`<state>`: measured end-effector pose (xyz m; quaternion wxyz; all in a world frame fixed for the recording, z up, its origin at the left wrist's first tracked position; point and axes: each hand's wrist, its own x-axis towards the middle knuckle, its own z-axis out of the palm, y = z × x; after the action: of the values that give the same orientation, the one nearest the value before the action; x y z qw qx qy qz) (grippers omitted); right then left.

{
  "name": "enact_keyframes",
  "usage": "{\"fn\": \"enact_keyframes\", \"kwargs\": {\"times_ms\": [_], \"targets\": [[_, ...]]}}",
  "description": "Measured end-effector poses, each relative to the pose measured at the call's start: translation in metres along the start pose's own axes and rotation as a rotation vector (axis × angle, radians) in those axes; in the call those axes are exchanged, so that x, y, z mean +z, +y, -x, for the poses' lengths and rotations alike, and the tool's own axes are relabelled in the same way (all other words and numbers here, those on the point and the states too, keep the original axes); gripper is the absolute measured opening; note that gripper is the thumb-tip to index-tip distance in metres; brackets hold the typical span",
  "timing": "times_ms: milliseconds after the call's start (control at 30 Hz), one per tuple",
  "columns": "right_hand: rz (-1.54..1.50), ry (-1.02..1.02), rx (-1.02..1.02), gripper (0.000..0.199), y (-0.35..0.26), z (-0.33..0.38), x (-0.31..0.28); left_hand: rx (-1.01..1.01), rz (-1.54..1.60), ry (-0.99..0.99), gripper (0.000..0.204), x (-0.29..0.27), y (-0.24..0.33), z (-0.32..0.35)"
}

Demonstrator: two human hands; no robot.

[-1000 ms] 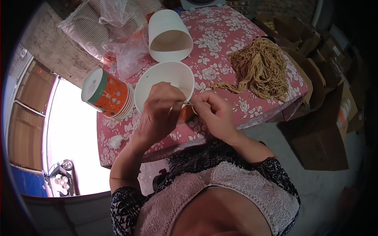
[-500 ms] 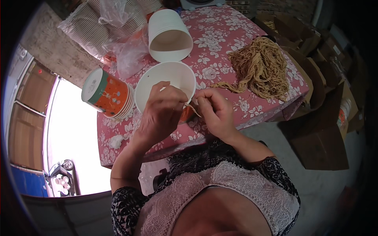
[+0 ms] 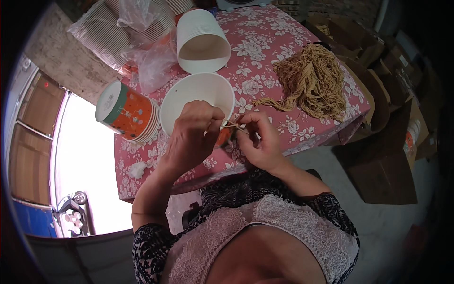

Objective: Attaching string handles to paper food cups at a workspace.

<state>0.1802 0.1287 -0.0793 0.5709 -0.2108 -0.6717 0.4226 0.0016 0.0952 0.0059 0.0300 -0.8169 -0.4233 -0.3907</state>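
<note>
Over the right side of the rim of an upright paper bucket [image 3: 187, 92], white inside and orange outside, a short tan cord [image 3: 231, 125] stretches between my hands. My left hand [image 3: 195, 130] pinches one end, its knuckles hiding part of the bucket. Fingers curled, my right hand [image 3: 261, 142] grips the cord's other side just right of the rim. How the cord meets the bucket wall is hidden by the fingers. A tangled heap of tan cords [image 3: 312, 80] lies to the right on the table, one strand bundle trailing toward the bucket.
Behind the bucket lies a nested stack of white buckets [image 3: 196, 31]. At left leans an orange and green bucket stack [image 3: 132, 113]. Bagged stacks [image 3: 101, 35] fill the far left. A white wad [image 3: 138, 170] sits near the flowered table's [image 3: 250, 47] edge. Cardboard boxes [image 3: 378, 165] stand at right.
The cord, earlier hanging down between my fingers, now spans crosswise between my hands. My right hand's fingers have opened out slightly and dropped a little lower.
</note>
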Motion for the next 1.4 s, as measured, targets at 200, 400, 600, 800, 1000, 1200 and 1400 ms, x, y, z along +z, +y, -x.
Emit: {"fn": "enact_keyframes", "kwargs": {"times_ms": [200,400,600,800,1000,1200,1400], "targets": [[0.065,0.020,-0.037,0.022,0.000,-0.001,0.009,0.018,0.006,-0.004,0.016,0.001,-0.001,0.001],[0.140,0.038,-0.163,0.016,-0.002,-0.004,0.008,0.035,0.031,-0.028,0.018,-0.001,-0.003,0.002],[0.110,0.080,-0.228,0.015,-0.002,-0.012,0.013,0.046,0.101,-0.073,0.015,-0.006,0.003,-0.001],[-0.095,0.063,0.011,0.013,-0.003,-0.012,0.018,0.055,0.114,-0.091,0.018,-0.007,0.003,-0.001],[-0.306,0.062,0.203,0.006,-0.006,-0.012,0.019,0.113,0.147,0.007,0.024,0.000,-0.003,0.002],[-0.142,0.055,0.143,0.006,-0.004,-0.010,0.022,0.104,0.118,0.014,0.026,0.002,-0.004,0.002],[0.122,0.052,-0.175,0.011,-0.006,-0.013,0.019,0.098,0.141,0.006,0.032,0.002,-0.007,0.003]]}}
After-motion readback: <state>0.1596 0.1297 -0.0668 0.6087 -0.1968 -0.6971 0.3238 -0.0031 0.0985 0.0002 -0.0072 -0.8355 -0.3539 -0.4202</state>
